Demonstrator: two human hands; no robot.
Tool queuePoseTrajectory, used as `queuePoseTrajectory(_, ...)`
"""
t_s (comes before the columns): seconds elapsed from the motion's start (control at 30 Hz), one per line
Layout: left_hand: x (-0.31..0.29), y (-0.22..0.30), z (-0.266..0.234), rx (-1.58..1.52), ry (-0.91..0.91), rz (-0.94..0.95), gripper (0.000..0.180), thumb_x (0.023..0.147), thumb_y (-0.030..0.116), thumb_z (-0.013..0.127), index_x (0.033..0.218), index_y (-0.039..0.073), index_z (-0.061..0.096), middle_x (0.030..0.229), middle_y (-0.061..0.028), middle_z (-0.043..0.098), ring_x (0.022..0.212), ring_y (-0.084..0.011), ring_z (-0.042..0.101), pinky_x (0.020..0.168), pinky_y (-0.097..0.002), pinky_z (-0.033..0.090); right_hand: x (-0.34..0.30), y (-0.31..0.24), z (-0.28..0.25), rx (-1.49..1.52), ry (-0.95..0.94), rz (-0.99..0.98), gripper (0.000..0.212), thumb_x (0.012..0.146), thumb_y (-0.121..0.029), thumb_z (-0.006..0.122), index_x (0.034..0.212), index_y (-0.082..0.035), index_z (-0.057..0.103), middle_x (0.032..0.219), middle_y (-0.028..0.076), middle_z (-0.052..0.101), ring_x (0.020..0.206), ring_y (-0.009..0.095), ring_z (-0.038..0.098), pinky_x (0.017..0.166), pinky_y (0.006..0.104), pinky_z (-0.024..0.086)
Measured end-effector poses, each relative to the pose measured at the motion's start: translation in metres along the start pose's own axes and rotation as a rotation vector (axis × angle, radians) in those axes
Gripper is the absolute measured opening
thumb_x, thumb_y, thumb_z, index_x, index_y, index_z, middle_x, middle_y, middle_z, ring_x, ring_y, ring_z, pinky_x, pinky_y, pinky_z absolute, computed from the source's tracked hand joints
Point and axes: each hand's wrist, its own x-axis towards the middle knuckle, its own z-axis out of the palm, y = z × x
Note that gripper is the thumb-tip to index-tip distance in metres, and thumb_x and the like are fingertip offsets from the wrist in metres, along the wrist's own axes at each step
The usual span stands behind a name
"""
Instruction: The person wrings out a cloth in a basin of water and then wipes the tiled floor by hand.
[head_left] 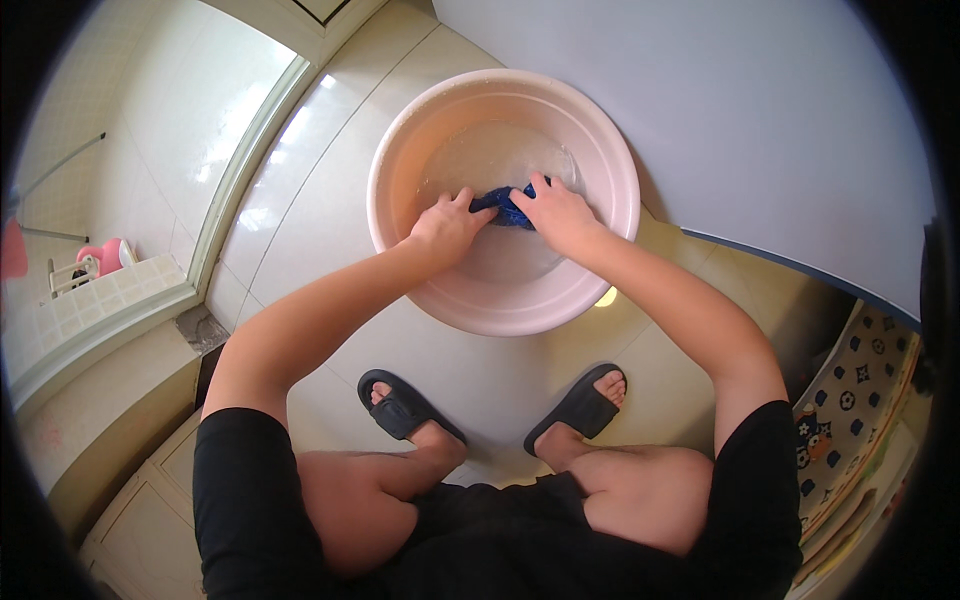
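Note:
A dark blue cloth [508, 207], bunched up, lies in shallow water inside a round pink basin [505, 318]. My left hand [447, 227] reaches in from the left and grips one end of the cloth between thumb and fingers. From the right, my right hand [556, 212] is closed on the other end, with some of the fabric showing by its fingertips. Both hands are low in the basin, a short way apart. What kind of fabric piece it is cannot be made out.
The basin stands on a pale tiled floor [345, 130]. A grey-white panel [750, 120] rises close on its right. My feet in black slippers [405, 405] are just below it. At left is a framed glass partition [245, 165]; a patterned fabric item [850, 400] sits at lower right.

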Motion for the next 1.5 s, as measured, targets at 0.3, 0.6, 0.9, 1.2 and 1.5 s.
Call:
queuePoseTrajectory(0.3, 0.004, -0.007, -0.028, -1.855, -0.109, -0.388, 0.061, 0.092, 0.017, 0.054, 0.152, 0.014, 0.045, 0.151, -0.0166, 0.048, 0.126, -0.0354, 0.06, 0.098, -0.0492, 0.058, 0.004, -0.004, -0.046, 1.097, 0.145, 0.049, 0.032, 0.078, -0.003, 0.064, 0.109, -0.009, 0.067, 0.121, 0.017, 0.059, 0.107, 0.034, 0.064, 0.097, 0.0421, 0.052)
queuePoseTrajectory(0.6, 0.0, 0.021, -0.07, -1.967, 0.147, -0.395, 0.033, 0.108, 0.028, 0.049, 0.134, 0.008, 0.056, 0.132, -0.0094, 0.057, 0.122, -0.0252, 0.06, 0.086, -0.0441, 0.064, -0.008, -0.028, -0.053, 1.554, 0.479, 0.127, 0.036, 0.09, -0.015, 0.056, 0.125, -0.008, 0.059, 0.129, 0.009, 0.057, 0.122, 0.023, 0.057, 0.109, 0.0369, 0.043)
queuePoseTrajectory(0.9, -0.023, 0.055, -0.074, -0.519, 0.669, 0.12, 0.024, 0.09, 0.034, 0.073, 0.108, 0.019, 0.069, 0.114, -0.0108, 0.061, 0.104, -0.0309, 0.063, 0.081, -0.0434, 0.058, -0.015, -0.033, -0.045, 2.456, -0.17, 0.535, 0.063, 0.1, -0.074, 0.04, 0.126, -0.02, 0.061, 0.124, 0.005, 0.065, 0.116, 0.022, 0.065, 0.1, 0.0414, 0.053)
queuePoseTrajectory(1.2, 0.0, 0.04, -0.055, -0.572, 0.615, 0.092, 0.02, 0.101, 0.032, 0.06, 0.102, 0.016, 0.073, 0.089, -0.0091, 0.067, 0.074, -0.0344, 0.068, 0.063, -0.0455, 0.055, -0.011, -0.061, -0.026, 2.191, -0.063, 0.914, 0.041, 0.1, -0.065, 0.048, 0.1, -0.025, 0.057, 0.078, -0.005, 0.059, 0.063, 0.013, 0.057, 0.049, 0.0333, 0.034)
queuePoseTrajectory(1.5, 0.009, 0.04, -0.052, -0.789, 0.516, 0.025, 0.024, 0.105, 0.026, 0.054, 0.099, 0.008, 0.069, 0.095, -0.0165, 0.07, 0.083, -0.0423, 0.067, 0.074, -0.0502, 0.055, -0.006, -0.058, -0.028, 1.981, -0.011, 0.99, 0.041, 0.102, -0.06, 0.047, 0.097, -0.023, 0.062, 0.079, -0.002, 0.059, 0.065, 0.014, 0.057, 0.049, 0.0357, 0.034)
